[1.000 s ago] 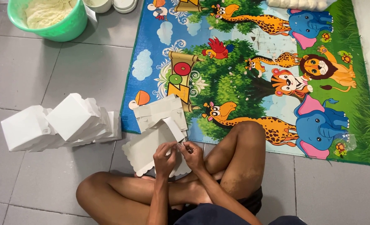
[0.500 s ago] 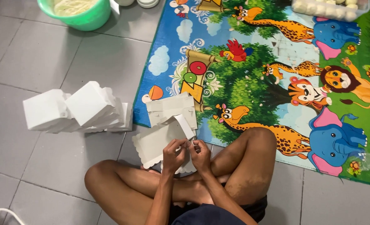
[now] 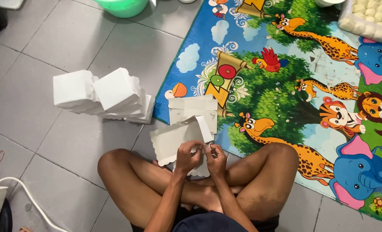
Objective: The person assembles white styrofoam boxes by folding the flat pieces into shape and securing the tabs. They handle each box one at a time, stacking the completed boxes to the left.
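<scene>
White box flap (image 3: 180,139) half-hidden behind both hands (image 3: 201,157)

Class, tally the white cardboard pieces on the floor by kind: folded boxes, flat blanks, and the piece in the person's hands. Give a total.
Folded white boxes, stacked on the tiles: about 4; the overlap hides the exact number
Flat blanks on the mat: 1 visible
Half-folded box in the left hand and right hand: 1
Total: about 6

Paper box (image 3: 180,139) flap now more upright
</scene>
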